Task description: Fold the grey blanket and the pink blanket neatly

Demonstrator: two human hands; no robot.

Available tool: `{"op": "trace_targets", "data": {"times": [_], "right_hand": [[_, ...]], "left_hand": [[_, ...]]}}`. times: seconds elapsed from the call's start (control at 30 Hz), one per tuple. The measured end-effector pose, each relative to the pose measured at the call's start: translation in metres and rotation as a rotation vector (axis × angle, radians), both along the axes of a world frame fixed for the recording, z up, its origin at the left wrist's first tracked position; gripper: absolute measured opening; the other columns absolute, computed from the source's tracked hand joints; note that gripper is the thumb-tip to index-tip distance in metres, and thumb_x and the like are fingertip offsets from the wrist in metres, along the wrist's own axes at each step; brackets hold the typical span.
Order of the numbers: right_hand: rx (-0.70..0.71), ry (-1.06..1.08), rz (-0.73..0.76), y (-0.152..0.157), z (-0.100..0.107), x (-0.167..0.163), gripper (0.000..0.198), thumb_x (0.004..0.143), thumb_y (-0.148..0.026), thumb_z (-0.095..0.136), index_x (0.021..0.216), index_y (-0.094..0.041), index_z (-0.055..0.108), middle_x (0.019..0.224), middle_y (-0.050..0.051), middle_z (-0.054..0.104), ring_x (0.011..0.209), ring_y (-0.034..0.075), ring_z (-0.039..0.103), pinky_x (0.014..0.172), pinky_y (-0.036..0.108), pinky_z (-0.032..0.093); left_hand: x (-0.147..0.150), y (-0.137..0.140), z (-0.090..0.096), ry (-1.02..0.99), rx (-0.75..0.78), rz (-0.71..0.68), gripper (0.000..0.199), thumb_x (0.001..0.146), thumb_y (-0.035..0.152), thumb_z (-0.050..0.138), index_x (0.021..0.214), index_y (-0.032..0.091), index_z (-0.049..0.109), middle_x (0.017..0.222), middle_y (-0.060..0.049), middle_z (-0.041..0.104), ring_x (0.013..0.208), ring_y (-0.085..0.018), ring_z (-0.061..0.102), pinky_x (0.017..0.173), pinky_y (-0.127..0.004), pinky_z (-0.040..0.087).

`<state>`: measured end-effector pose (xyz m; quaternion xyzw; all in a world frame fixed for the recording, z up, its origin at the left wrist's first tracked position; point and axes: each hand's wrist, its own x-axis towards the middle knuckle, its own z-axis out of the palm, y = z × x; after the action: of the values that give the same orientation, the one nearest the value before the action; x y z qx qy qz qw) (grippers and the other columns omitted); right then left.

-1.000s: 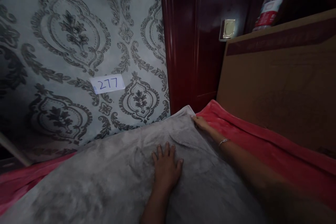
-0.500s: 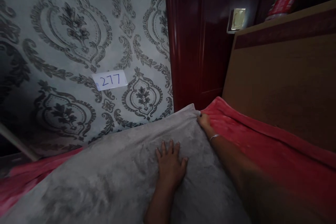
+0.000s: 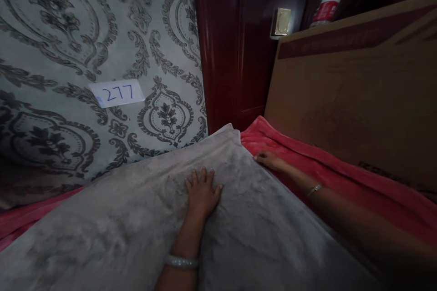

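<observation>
A soft grey blanket [image 3: 136, 209] with darker smudged patches spreads across the foreground, its far corner peaked near the door panel. My left hand [image 3: 202, 195] lies flat on it, fingers spread and pressing the pile. Along the right edge of that blanket, my right hand [image 3: 269, 160] has its fingers pinched together at the border, a little nearer to me than the corner. A red plush blanket [image 3: 327, 163] lies beneath and to the right, under my right forearm. More red cloth shows at the left edge.
Patterned wallpaper [image 3: 164, 45] carries a paper label [image 3: 118, 93] reading 277. A dark red wooden panel [image 3: 228, 45] stands behind the corner. To the right are a large cardboard box [image 3: 358, 86], a bottle [image 3: 330, 2] with a red and white label, and a gold-coloured switch [image 3: 282, 22].
My right hand has left the blanket's corner and slid along its right edge towards me. My left hand stays flat on the grey blanket. The view has shifted slightly right.
</observation>
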<state>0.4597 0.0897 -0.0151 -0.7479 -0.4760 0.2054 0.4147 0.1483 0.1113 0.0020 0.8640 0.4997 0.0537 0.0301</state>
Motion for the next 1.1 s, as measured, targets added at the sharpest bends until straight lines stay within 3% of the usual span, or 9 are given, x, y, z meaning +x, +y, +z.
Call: {"op": "trace_targets", "data": {"times": [0.2, 0.4, 0.6, 0.8, 0.97, 1.1], "right_hand": [[-0.140, -0.191, 0.009, -0.061, 0.002, -0.014, 0.012, 0.077, -0.028, 0.068, 0.074, -0.016, 0.066, 0.071, 0.002, 0.065, 0.067, 0.016, 0.056, 0.061, 0.025, 0.039], [-0.196, -0.346, -0.129, -0.080, -0.005, -0.030, 0.009, 0.085, -0.021, 0.061, 0.080, -0.015, 0.067, 0.085, 0.010, 0.068, 0.080, 0.020, 0.060, 0.066, 0.026, 0.038], [-0.203, -0.312, -0.160, -0.102, 0.003, -0.033, 0.013, 0.088, -0.020, 0.057, 0.085, -0.014, 0.068, 0.086, 0.009, 0.069, 0.081, 0.019, 0.061, 0.065, 0.025, 0.039], [-0.196, -0.195, -0.091, -0.182, 0.004, -0.044, 0.023, 0.088, -0.034, 0.058, 0.078, -0.015, 0.068, 0.072, 0.004, 0.067, 0.068, 0.017, 0.060, 0.058, 0.024, 0.040], [-0.179, -0.253, -0.059, -0.251, -0.010, -0.050, 0.016, 0.082, -0.026, 0.060, 0.091, -0.018, 0.071, 0.086, 0.007, 0.072, 0.081, 0.021, 0.067, 0.068, 0.026, 0.045], [-0.258, -0.391, -0.118, -0.271, -0.017, -0.050, 0.024, 0.087, -0.029, 0.053, 0.096, -0.018, 0.072, 0.094, 0.013, 0.074, 0.091, 0.026, 0.070, 0.074, 0.028, 0.047]], "left_hand": [[0.003, -0.001, 0.003, 0.017, 0.019, -0.002, 0.066, 0.096, 0.056, 0.035, 0.155, 0.027, 0.036, 0.165, -0.009, 0.027, 0.151, -0.043, 0.017, 0.117, -0.067, 0.018], [0.002, -0.006, 0.007, -0.031, 0.057, -0.177, 0.064, 0.097, 0.057, 0.035, 0.155, 0.031, 0.034, 0.166, -0.004, 0.025, 0.153, -0.034, 0.016, 0.121, -0.061, 0.014], [-0.002, -0.006, -0.002, -0.004, 0.060, -0.197, 0.062, 0.097, 0.057, 0.033, 0.154, 0.032, 0.035, 0.164, -0.002, 0.031, 0.151, -0.033, 0.021, 0.120, -0.060, 0.017], [0.008, -0.012, 0.010, 0.099, -0.007, -0.159, 0.065, 0.097, 0.055, 0.029, 0.157, 0.031, 0.028, 0.166, -0.003, 0.022, 0.153, -0.033, 0.015, 0.120, -0.062, 0.015], [0.008, -0.032, 0.020, 0.126, -0.085, -0.137, 0.068, 0.097, 0.059, 0.027, 0.156, 0.026, 0.031, 0.166, -0.008, 0.021, 0.154, -0.032, 0.014, 0.120, -0.061, 0.016], [-0.012, -0.046, 0.017, 0.105, -0.071, -0.162, 0.069, 0.098, 0.058, 0.024, 0.157, 0.024, 0.027, 0.167, -0.008, 0.018, 0.154, -0.028, 0.012, 0.122, -0.056, 0.013]]}}
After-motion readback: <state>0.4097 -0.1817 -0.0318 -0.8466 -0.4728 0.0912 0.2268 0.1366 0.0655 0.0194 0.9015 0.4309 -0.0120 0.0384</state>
